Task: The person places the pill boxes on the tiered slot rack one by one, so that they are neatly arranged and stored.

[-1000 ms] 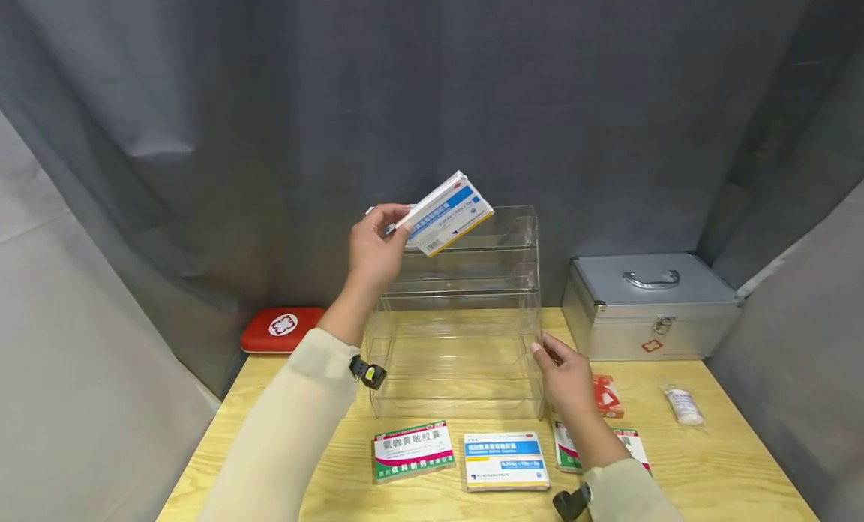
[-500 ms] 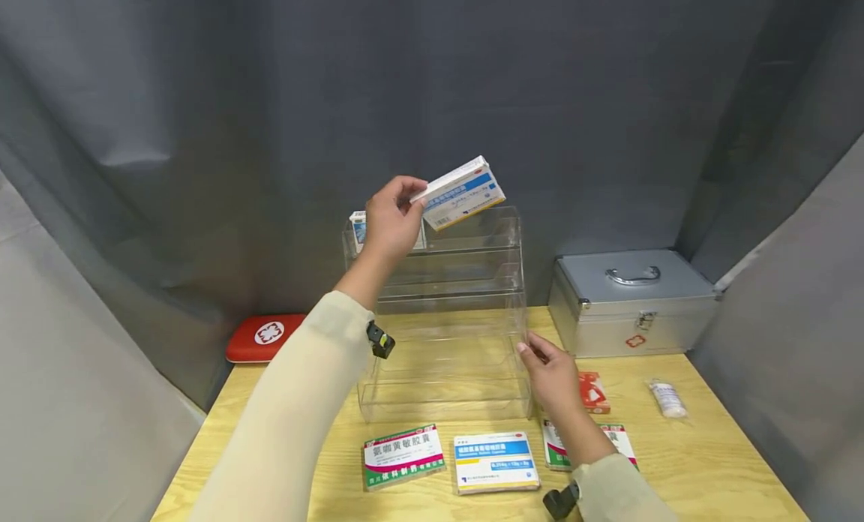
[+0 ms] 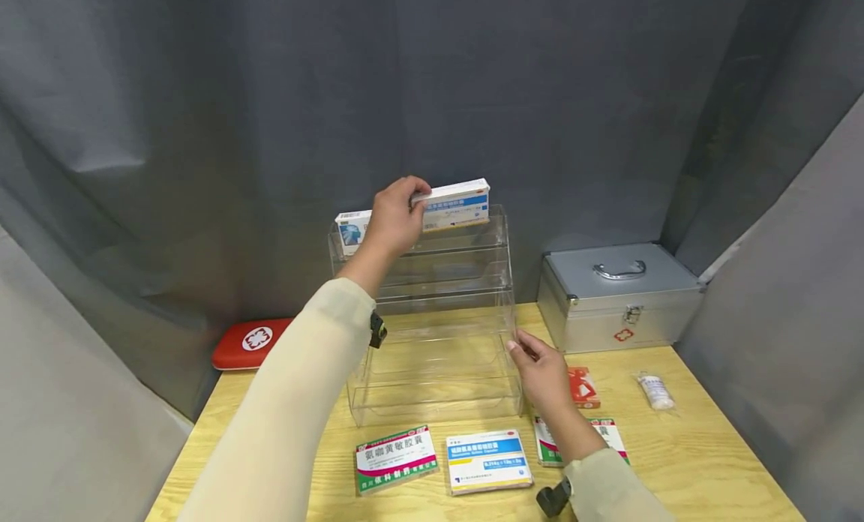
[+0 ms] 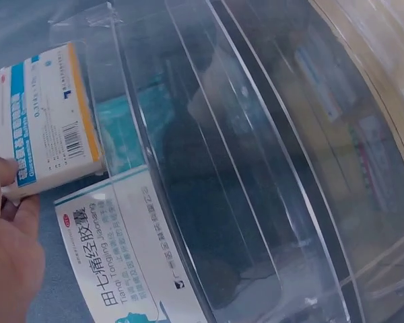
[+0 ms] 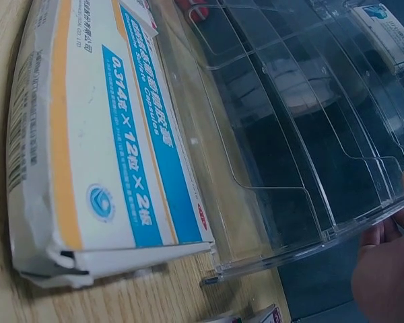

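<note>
- The left hand [image 3: 394, 218] is raised to the top tier of the clear acrylic rack [image 3: 432, 334], at the middle of the head view, its fingers curled round the near end of a blue-and-white medicine box [image 3: 454, 205].
- That box lies roughly level along the rack's top edge; in the left wrist view it sits at the upper left [image 4: 44, 121], its barcode side facing the camera, the thumb pinching its lower corner.
- Just beside it in the top tier stands a second box with a teal picture [image 3: 351, 229], its long white label visible at the lower left of the wrist view [image 4: 131, 256].
- The right hand [image 3: 543, 372] rests low against the rack's right side wall, fingers nearly straight and spread, holding nothing; only fingertips [image 5: 390, 229] show at the right edge of the right wrist view, touching the clear edge.
- On the wooden table [image 3: 702, 462], in front of the rack, lie a green-and-red box [image 3: 394, 458], a blue-banded box [image 3: 487, 462] and a further box [image 3: 610, 436] partly under the right wrist.
- A small red packet [image 3: 582, 387] and a small white packet [image 3: 655, 391] lie to the right.
- A metal case [image 3: 617, 297] stands at the right, a red pouch [image 3: 250, 342] at the left.
</note>
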Tool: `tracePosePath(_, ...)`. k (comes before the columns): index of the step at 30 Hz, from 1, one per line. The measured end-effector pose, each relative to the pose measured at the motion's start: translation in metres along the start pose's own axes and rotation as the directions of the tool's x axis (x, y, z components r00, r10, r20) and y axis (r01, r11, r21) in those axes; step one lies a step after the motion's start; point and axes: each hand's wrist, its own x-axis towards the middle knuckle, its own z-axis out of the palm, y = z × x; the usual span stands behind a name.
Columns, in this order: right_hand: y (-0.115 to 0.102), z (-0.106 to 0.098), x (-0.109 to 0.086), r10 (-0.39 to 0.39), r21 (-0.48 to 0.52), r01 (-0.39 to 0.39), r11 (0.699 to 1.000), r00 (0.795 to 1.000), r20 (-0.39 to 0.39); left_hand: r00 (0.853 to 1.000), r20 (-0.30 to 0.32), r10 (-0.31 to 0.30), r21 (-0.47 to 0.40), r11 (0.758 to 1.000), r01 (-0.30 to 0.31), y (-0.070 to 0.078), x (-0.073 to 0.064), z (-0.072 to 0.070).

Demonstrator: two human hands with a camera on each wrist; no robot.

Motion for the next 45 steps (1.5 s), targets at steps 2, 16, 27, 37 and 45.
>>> tracePosePath(2, 0.000, 0.000, -0.001, 0.001, 0.001, -0.001, 1.000, 1.000, -0.002, 0.998, 0.058, 0.014, 0.044, 0.999, -0.017, 0.000, 0.000, 0.000)
tracePosePath(16, 0.000, 0.000, -0.001, 0.007, -0.024, -0.007, 1.000, 1.000, -0.005, 0.982, 0.184, 0.032, 0.116, 0.992, -0.054, 0.010, 0.003, 0.012)
tracePosePath(27, 0.000, 0.003, 0.000, 0.004, 0.004, -0.004, 1.000, 1.000, -0.003, 0.972, 0.230, 0.049, 0.241, 0.965, -0.106, 0.007, 0.002, 0.013)
tracePosePath(37, -0.001, 0.009, -0.001, 0.008, 0.002, -0.008, 1.000, 1.000, 0.018, 0.983, 0.179, 0.046, 0.271, 0.958, -0.094, 0.003, -0.012, 0.004)
tracePosePath(45, 0.000, 0.012, 0.003, 0.006, -0.029, -0.005, 1.000, 1.000, 0.027, 0.969, -0.239, 0.068, 0.008, 0.998, -0.068, -0.024, -0.068, -0.003)
